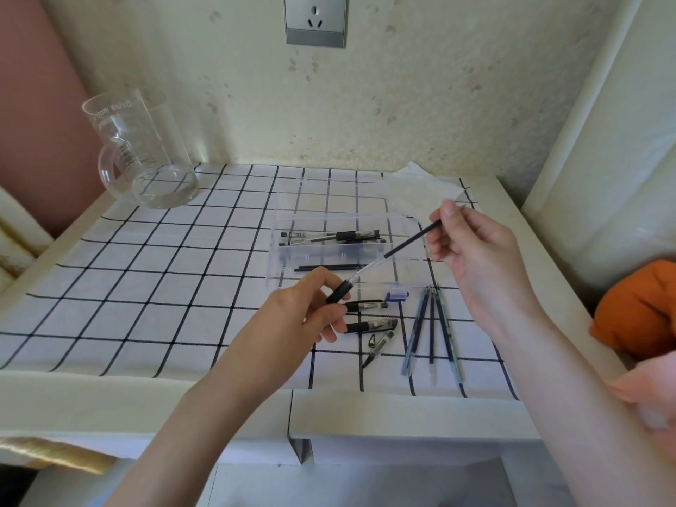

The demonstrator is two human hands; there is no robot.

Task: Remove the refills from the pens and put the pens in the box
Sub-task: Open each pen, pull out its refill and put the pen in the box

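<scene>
My left hand (307, 312) grips the black grip section of a pen (338, 291) just in front of the clear plastic box (402, 221). My right hand (472, 247) pinches the far end of a dark refill (406, 245) whose clear tip end still meets the grip section. The box holds pens (329, 236) at its back and dark refills (329, 267) at its front. On the cloth below lie two black pen halves (369, 325), a clear pen barrel (380, 343) and several blue refills (431, 323).
A glass measuring jug (142, 151) stands at the table's back left. A small blue cap (397, 296) lies by the box's front wall. White tissue (420, 184) sits behind the box. An orange object (643, 309) rests off the table's right edge.
</scene>
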